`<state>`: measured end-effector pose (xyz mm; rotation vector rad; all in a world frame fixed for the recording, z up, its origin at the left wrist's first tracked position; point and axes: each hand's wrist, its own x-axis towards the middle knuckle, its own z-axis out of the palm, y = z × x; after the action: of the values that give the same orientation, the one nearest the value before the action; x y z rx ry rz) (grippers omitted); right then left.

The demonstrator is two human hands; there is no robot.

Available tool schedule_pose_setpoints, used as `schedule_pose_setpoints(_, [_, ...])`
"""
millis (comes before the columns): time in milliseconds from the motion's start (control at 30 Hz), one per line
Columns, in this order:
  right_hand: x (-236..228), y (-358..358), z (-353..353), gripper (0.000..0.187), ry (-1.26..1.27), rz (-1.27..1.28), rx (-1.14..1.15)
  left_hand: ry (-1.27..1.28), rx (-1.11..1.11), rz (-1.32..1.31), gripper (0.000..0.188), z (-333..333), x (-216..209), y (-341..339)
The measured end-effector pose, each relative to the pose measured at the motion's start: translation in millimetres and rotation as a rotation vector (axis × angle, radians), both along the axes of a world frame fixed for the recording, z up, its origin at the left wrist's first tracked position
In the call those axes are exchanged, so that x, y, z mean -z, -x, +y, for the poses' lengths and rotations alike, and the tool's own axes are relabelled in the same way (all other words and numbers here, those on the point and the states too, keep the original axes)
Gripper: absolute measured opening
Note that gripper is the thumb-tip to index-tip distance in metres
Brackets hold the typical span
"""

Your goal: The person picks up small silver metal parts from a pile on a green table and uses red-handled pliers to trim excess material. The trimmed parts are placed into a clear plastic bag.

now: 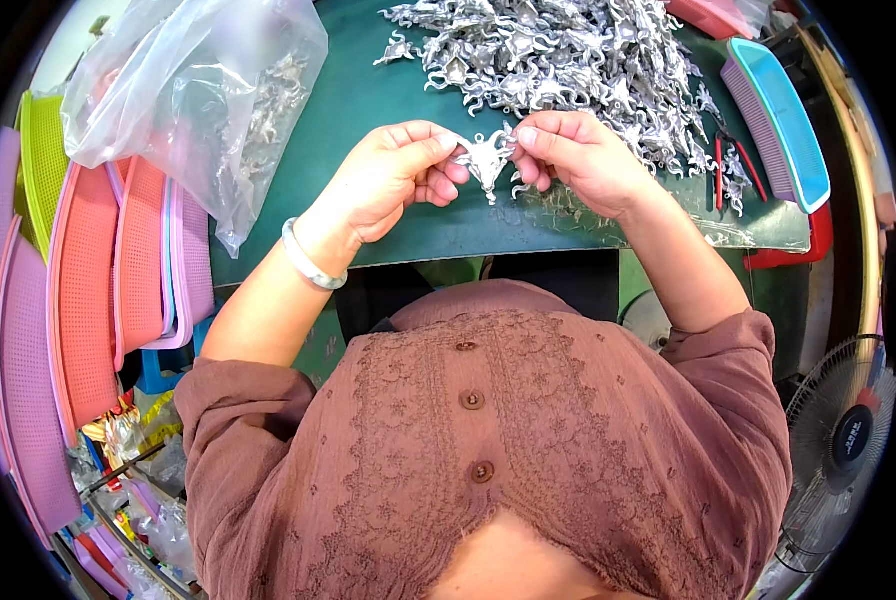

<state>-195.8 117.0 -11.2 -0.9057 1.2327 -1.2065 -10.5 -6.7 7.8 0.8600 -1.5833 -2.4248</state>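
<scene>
A silver metal bull-skull pendant (pixel 487 165) with a small loop at its top is held up between my two hands, over the near part of the green table (pixel 318 215). My left hand (pixel 400 172) pinches its left horn between thumb and fingers. At the other horn, my right hand (pixel 575 158) closes in the same kind of pinch. Just beyond my hands lies a large heap of similar silver metal pieces (pixel 568 60). One loose piece (pixel 396 48) rests at the heap's left edge.
Red-handled pliers (pixel 719 172) lie right of the heap, near a turquoise and lilac basket (pixel 780 120). A clear plastic bag (pixel 203 90) with silver pieces covers the table's left side. Stacked coloured baskets (pixel 93 300) stand at far left; a fan (pixel 838 440) is at lower right.
</scene>
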Motion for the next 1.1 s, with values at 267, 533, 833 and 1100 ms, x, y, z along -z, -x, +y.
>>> schedule_pose_setpoints(267, [3.4,-1.4,0.9,0.019,-0.044,-0.111,0.065,-0.131,-0.011,0.02,0.024,2.2,-4.7,-1.6])
schedule_pose_setpoints(533, [1.9,-4.7,-1.3,0.019,-0.061,-0.175,0.082,-0.176,-0.02,0.056,0.027,0.8,-1.4,-6.7])
schedule_pose_setpoints(833, [1.8,-7.7,-5.2,0.018,-0.105,-0.216,0.105,-0.185,-0.022,0.075,0.027,-1.8,-0.4,-10.1])
schedule_pose_setpoints(1100, [1.8,-10.1,-7.6,0.018,-0.11,-0.264,0.115,-0.19,-0.019,0.09,0.026,-3.7,3.3,-12.0])
